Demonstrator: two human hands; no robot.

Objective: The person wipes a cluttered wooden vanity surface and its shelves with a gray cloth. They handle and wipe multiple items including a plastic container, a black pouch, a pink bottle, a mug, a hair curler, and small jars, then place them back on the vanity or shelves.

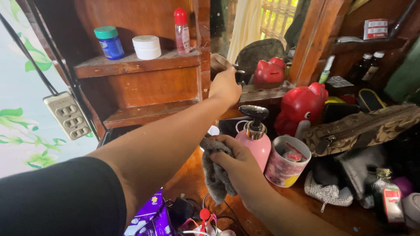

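The wooden shelf [131,65] at ten o'clock carries three containers. A red piggy bank [302,105] crowds two o'clock. The left hand [225,85] at twelve closes on a small dark object [239,77]. The right hand [238,164] clutches a grey cloth [216,175], against the pink pump bottle [255,142] and patterned cup [286,161].

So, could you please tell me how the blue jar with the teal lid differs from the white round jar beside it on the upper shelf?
The blue jar with the teal lid is taller and narrower; the white round jar is squat and wide. The blue one's lid contrasts with its body; the white one is one colour. Both stand upright, lidded, on the wooden shelf.
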